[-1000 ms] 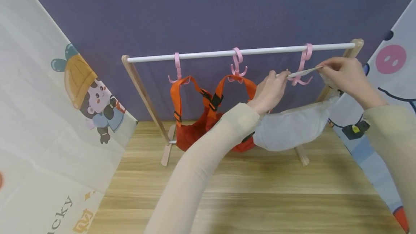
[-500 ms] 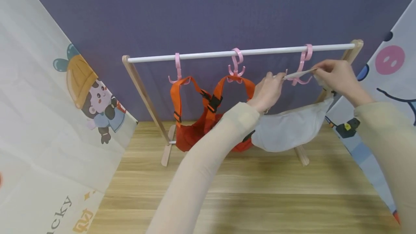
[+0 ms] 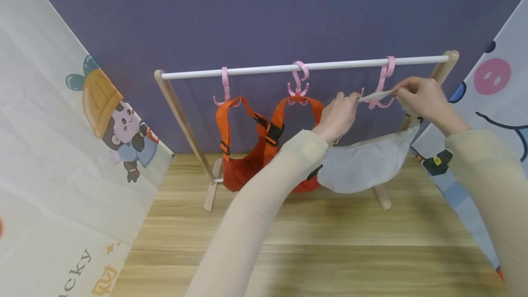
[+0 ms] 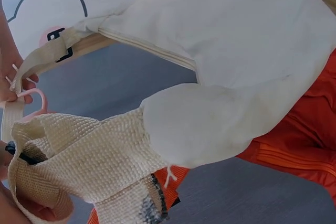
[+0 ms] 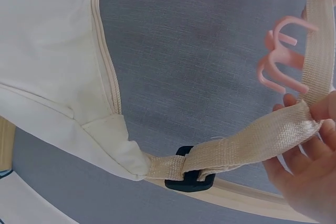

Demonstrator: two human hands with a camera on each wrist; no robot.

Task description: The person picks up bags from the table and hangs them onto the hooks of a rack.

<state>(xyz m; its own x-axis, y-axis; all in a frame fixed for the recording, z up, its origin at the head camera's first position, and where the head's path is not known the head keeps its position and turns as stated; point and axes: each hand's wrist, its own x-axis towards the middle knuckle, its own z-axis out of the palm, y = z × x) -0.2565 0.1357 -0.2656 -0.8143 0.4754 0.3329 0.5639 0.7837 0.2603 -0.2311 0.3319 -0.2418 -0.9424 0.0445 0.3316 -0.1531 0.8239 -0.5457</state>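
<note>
A white waist bag (image 3: 363, 164) hangs below my hands at the rack's right side. Its cream webbing strap (image 3: 377, 96) runs between my hands, across the prongs of the right pink hook (image 3: 383, 79). My left hand (image 3: 337, 116) grips the strap left of that hook; bunched webbing (image 4: 100, 156) shows in the left wrist view. On the hook's right, my right hand (image 3: 425, 97) pinches the strap between thumb and fingers. A black slider buckle (image 5: 190, 174) sits on the strap near the bag. Whether the strap rests on the prongs, I cannot tell.
An orange-red bag (image 3: 243, 171) hangs by its straps from the left pink hook (image 3: 226, 86) and the middle pink hook (image 3: 300, 81). The white rail (image 3: 264, 68) has wooden end frames (image 3: 183, 120). Printed cloths (image 3: 49, 150) flank the wooden floor (image 3: 313, 251).
Both hands have shifted left and slightly down, the right hand more. The span of strap between them is shorter, and the white bag has moved a little left.
</note>
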